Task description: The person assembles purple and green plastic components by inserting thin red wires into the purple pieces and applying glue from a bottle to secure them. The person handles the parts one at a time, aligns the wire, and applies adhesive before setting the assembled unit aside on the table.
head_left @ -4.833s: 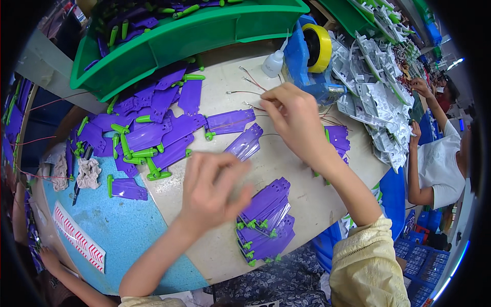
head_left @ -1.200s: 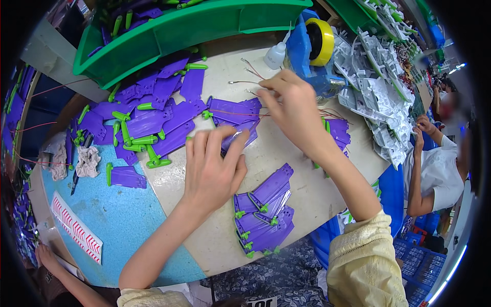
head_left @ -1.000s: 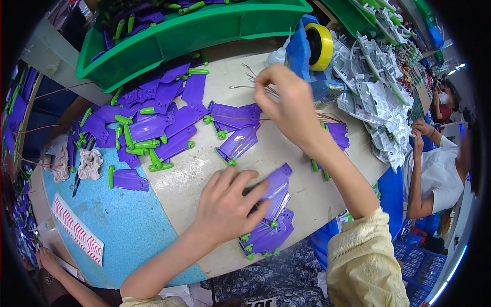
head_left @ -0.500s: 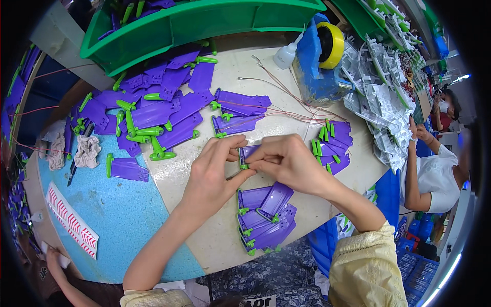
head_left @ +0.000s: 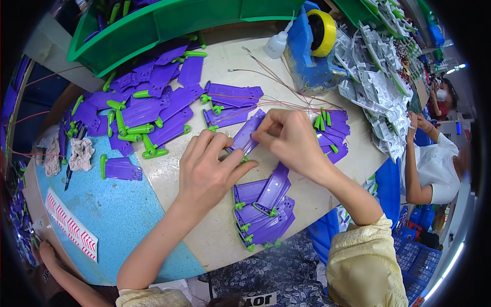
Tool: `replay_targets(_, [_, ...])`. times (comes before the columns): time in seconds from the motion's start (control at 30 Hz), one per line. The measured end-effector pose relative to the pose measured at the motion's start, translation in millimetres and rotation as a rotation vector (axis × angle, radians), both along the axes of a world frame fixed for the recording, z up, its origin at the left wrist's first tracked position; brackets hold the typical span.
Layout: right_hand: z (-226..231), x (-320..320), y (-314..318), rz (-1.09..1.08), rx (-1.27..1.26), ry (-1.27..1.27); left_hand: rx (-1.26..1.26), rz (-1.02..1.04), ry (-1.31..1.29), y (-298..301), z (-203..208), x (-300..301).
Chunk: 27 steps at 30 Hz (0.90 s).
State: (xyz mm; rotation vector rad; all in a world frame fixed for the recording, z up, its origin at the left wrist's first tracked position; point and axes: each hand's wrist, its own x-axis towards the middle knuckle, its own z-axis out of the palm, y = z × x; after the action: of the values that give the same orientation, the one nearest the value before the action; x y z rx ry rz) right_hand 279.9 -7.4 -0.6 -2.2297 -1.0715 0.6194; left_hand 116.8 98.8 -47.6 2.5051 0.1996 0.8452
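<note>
Parts (head_left: 115,14) in purple and green lie inside a green bin (head_left: 169,30) at the far side of the counter (head_left: 171,176); below its right edge, a blue bin (head_left: 387,197) holds white-and-green pieces (head_left: 370,190). Over the pale top, left hand (head_left: 205,166) and right hand (head_left: 292,140) both have their grip on one purple blade (head_left: 248,129). Blue covering (head_left: 125,217) spans the left; a person in white (head_left: 434,174) is at right.

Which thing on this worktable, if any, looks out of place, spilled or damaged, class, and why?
One purple piece lies alone on the blue surface, apart from the heap of similar pieces. A crumpled pale wad nearby looks untidy among the parts. No spill or clear damage shows.
</note>
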Motion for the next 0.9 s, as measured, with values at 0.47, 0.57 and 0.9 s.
replay_targets(0.47, [66, 127, -21, -0.383, 0.208, -0.076, -0.006, -0.197, 0.046, 14, 5, 12])
replay_targets(0.57, [61, 141, -31, -0.460, 0.321, 0.382, -0.024, -0.217, 0.042, 14, 4, 14])
replay_targets(0.9, [49, 98, -43, -0.226, -0.006, -0.002, -0.099, -0.162, 0.059, 17, 13, 10])
